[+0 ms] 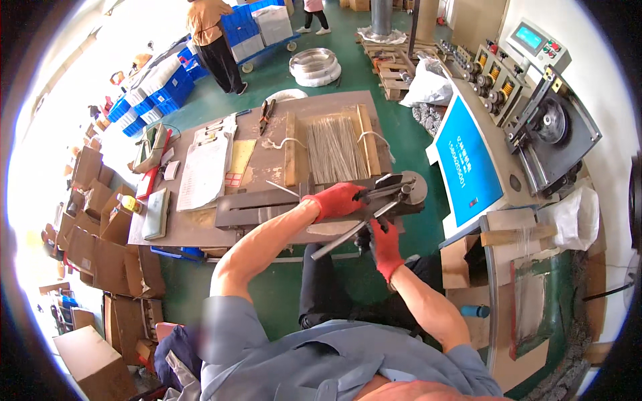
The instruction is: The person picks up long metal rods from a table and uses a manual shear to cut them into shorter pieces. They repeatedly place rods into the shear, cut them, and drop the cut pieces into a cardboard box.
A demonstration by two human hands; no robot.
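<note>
Both my hands wear red gloves with black finger areas. My left hand lies over the dark metal bench fixture, its fingers closed near the fixture's right end. Whatever they pinch is too small to make out. Below and to the right, my right hand is closed at a grey metal lever that slants from the fixture's round end plate toward me. Its fingertips are partly hidden. Just beyond the fixture, many thin straight metal wires lie side by side in a wooden tray.
The brown table also carries pliers, paper sheets and a grey-green case. A blue-and-white machine stands close on the right. Cardboard boxes crowd the left. Another person stands beyond the table by blue crates.
</note>
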